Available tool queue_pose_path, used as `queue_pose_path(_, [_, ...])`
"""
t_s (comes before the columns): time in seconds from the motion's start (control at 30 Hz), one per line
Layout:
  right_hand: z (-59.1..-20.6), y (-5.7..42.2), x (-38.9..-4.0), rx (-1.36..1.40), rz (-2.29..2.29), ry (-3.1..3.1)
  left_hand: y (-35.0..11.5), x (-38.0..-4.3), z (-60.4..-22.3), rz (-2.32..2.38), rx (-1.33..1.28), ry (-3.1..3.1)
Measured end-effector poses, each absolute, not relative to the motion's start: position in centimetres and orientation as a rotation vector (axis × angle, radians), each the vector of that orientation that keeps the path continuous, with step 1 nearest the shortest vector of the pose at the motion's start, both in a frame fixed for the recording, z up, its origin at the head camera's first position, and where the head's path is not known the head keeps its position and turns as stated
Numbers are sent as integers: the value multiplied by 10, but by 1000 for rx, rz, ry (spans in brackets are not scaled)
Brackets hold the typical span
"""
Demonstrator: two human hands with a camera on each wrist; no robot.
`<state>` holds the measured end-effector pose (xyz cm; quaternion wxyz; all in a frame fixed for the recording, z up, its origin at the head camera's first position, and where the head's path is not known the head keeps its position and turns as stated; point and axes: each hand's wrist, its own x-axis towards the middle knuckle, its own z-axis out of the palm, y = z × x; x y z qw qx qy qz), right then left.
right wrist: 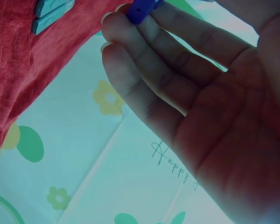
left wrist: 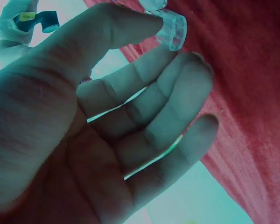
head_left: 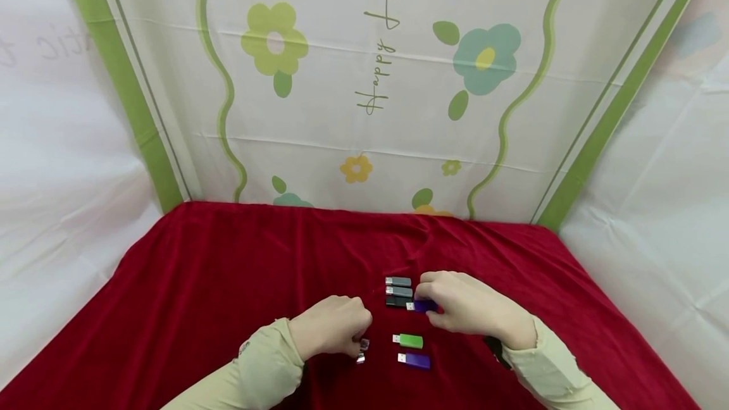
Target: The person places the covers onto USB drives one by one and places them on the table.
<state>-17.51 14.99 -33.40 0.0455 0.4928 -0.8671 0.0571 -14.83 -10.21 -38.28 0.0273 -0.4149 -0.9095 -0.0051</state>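
Note:
My right hand (head_left: 469, 301) pinches a purple USB stick (head_left: 425, 305), its metal plug toward the left; the stick's purple end (right wrist: 141, 10) shows at the fingertips in the right wrist view. That stick is beside a black USB stick (head_left: 398, 302) and two grey USB sticks (head_left: 400, 292) stacked in a column. My left hand (head_left: 332, 326) pinches a small clear plastic cap (left wrist: 173, 31) between thumb and index finger. A second clear piece (left wrist: 153, 3) is close by it, partly cut off by the frame. Between the hands lie a green USB stick (head_left: 410, 341) and another purple USB stick (head_left: 417, 361).
A red velvet cloth (head_left: 239, 271) covers the table, with soft folds. White printed fabric walls (head_left: 319, 112) with flowers and green bands enclose the back and both sides. A dark band (head_left: 497, 352) is at the right wrist.

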Motion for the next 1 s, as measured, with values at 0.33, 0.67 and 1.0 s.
queue_pose_path(0.33, [-335,149,-175,1500,165,-2653,-102,-147,-382,25,-1297,-2783])
queue_pose_path(0.67, [-333,149,-174,1495,170,-2661,-102,-145,-382,4,-1260,-2803])
queue_pose_path(1.0, [-335,150,-176,1496,171,-2646,-103,-148,-383,-134,-1334,-2785])
